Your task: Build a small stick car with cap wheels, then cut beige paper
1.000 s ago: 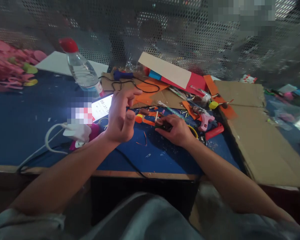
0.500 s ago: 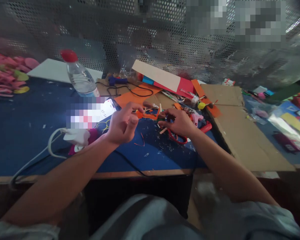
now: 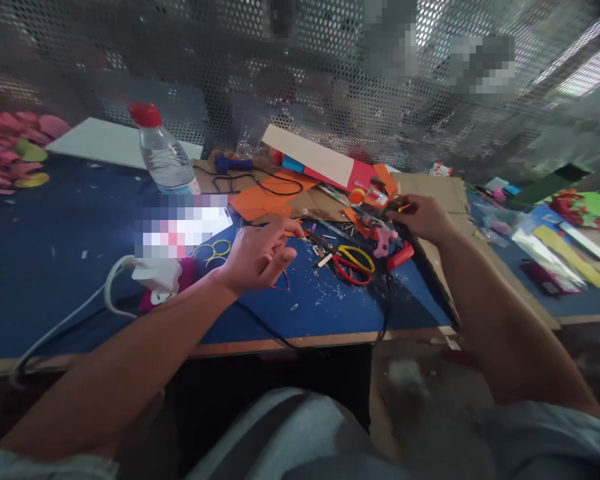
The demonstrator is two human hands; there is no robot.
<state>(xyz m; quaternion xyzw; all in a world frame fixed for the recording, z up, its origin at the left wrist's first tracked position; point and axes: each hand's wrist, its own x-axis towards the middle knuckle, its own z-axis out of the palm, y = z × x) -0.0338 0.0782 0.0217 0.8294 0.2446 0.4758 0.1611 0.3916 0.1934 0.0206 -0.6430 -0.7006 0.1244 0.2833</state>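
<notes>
My left hand (image 3: 260, 257) hovers over the middle of the blue tabletop, thumb apart from its half-bent fingers, with nothing visible in its grasp. Close to its fingertips lie scissors (image 3: 355, 260) with red and yellow handles, among pale scraps. My right hand (image 3: 425, 217) is at the back right, over the edge of the brown cardboard (image 3: 485, 260). Its thumb and fingers are pinched together around something small and dark, too unclear to name. Left of those fingers sit an orange lid (image 3: 357, 195) and orange paper pieces. A pink glue gun (image 3: 384, 241) lies below them.
A water bottle (image 3: 165, 157) with a red cap stands at the back left, behind a lit phone (image 3: 213, 223). A white charger (image 3: 157, 273) with a looping cable sits nearer me. Pink strips (image 3: 10, 150) are heaped at far left. Perforated metal (image 3: 320, 87) rises behind.
My right hand has moved right and away from the scissors, uncovering them. My left hand has shifted slightly right and nearer me. The view has turned a little.
</notes>
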